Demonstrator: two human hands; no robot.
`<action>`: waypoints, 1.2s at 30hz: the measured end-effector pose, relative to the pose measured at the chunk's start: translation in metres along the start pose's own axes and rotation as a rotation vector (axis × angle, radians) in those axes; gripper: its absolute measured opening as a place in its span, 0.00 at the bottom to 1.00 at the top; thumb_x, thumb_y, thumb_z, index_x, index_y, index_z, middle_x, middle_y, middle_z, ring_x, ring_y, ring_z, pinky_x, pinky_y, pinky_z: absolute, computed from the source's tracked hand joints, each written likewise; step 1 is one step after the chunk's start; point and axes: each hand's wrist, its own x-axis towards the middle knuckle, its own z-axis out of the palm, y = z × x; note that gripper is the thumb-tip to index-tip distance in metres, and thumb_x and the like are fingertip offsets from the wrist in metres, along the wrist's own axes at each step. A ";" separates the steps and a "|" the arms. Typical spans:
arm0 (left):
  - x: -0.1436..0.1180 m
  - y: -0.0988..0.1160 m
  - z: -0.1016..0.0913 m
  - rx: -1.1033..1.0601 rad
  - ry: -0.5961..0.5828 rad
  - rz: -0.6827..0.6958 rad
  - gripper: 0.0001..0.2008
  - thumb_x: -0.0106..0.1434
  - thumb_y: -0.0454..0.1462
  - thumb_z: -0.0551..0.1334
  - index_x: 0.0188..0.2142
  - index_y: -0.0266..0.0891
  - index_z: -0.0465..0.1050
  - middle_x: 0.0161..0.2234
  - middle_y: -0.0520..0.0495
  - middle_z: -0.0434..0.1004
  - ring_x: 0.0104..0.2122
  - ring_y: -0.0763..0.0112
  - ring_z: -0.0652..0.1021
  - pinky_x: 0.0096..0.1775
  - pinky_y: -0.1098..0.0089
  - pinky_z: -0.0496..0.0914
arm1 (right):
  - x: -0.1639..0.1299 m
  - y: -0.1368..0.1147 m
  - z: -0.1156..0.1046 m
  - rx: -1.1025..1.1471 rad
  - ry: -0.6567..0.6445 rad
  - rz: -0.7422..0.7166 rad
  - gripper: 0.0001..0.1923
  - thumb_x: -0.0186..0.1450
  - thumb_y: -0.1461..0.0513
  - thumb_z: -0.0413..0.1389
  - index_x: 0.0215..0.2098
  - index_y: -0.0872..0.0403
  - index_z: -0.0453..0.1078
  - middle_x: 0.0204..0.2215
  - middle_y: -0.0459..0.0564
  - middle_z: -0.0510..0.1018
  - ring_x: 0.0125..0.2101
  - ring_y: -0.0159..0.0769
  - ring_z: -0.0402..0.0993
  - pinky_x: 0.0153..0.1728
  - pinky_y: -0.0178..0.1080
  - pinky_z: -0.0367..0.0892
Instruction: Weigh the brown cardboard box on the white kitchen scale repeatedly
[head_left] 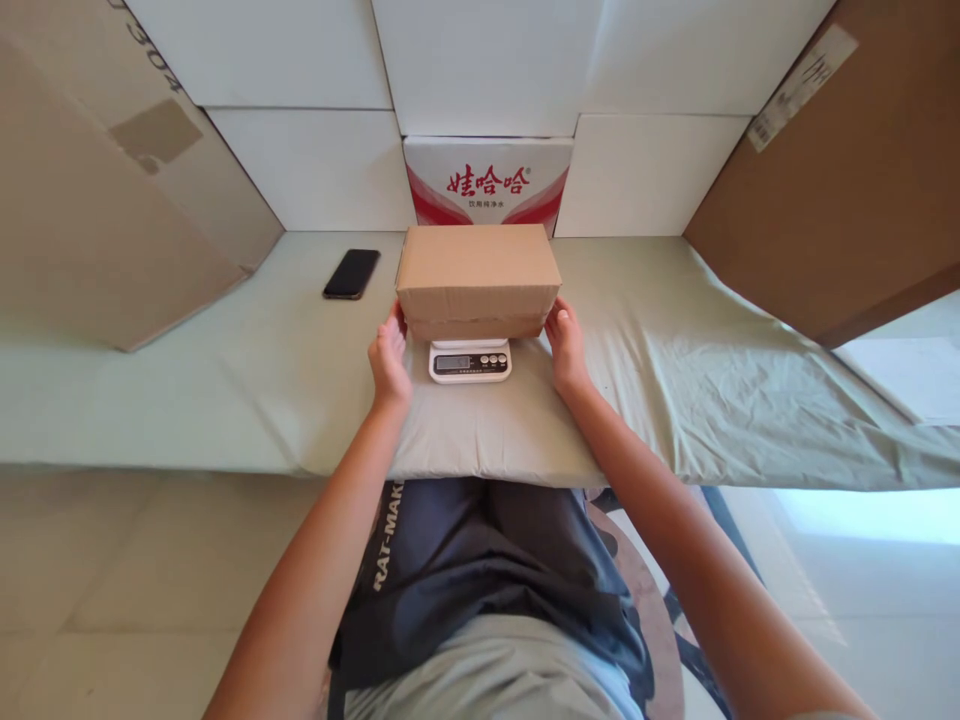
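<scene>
Head view, 1 frame.

Box (478,280): plain brown carton, closed, sitting on top of the scale (470,361). It overhangs the scale on both sides and hides the platform; only the scale's front panel with display and buttons shows below the box's near edge. Display digits too small to read.

Position: box lies straight ahead of the person, centred between the 2 forearms. Long axis runs left to right, across the line of sight, parallel to the near edge of the table (225,400).

Left hand (389,360): fingers extended forward, tips touching the lower left end of the box, near the bottom corner. Right hand (566,345): mirrored, fingertips against the lower right end. Hands are well apart, 1 at each short end, palms facing inward. Contact is at the fingertips only; I cannot tell whether they press inward or merely rest there. Neither hand is nearer; both are at about the same reach.

Judgement: with the long axis between the hands, the box is spanned end to end, a symmetric 2-handed hold.

Surroundings: phone (352,273) face down on the table cloth, left of the box, apart from it. Printed carton (487,185) with red characters stands just behind the box against the white wall blocks.
</scene>
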 end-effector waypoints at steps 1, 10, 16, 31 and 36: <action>0.000 -0.001 0.000 -0.001 0.002 -0.001 0.52 0.61 0.72 0.55 0.67 0.36 0.74 0.72 0.28 0.67 0.75 0.47 0.65 0.73 0.54 0.60 | -0.001 -0.003 0.001 0.006 0.026 0.017 0.37 0.70 0.35 0.51 0.68 0.43 0.64 0.74 0.52 0.68 0.76 0.45 0.63 0.79 0.59 0.52; -0.007 0.007 0.002 -0.038 0.016 -0.036 0.48 0.61 0.72 0.57 0.65 0.40 0.77 0.72 0.31 0.69 0.74 0.46 0.67 0.73 0.52 0.60 | -0.009 -0.030 0.010 0.072 0.068 0.089 0.37 0.67 0.34 0.55 0.65 0.42 0.69 0.73 0.49 0.70 0.75 0.49 0.63 0.78 0.61 0.55; -0.011 0.014 0.004 -0.051 0.014 -0.025 0.47 0.62 0.71 0.58 0.64 0.39 0.78 0.73 0.31 0.68 0.74 0.46 0.66 0.74 0.53 0.60 | -0.012 -0.037 0.013 0.066 0.046 0.087 0.36 0.68 0.35 0.53 0.65 0.42 0.69 0.73 0.49 0.71 0.76 0.50 0.62 0.78 0.60 0.55; -0.007 0.019 0.002 -0.061 0.000 -0.019 0.44 0.63 0.69 0.57 0.64 0.44 0.78 0.73 0.36 0.68 0.75 0.50 0.65 0.74 0.54 0.60 | -0.017 -0.038 0.016 0.060 0.015 -0.018 0.31 0.71 0.38 0.52 0.66 0.38 0.70 0.73 0.45 0.71 0.76 0.49 0.62 0.78 0.58 0.57; -0.007 0.020 0.002 -0.068 0.003 -0.030 0.43 0.62 0.69 0.60 0.63 0.43 0.78 0.73 0.35 0.68 0.74 0.49 0.66 0.73 0.54 0.61 | -0.018 -0.036 0.015 0.055 0.002 -0.046 0.29 0.73 0.39 0.51 0.66 0.38 0.70 0.72 0.44 0.72 0.76 0.49 0.62 0.77 0.57 0.59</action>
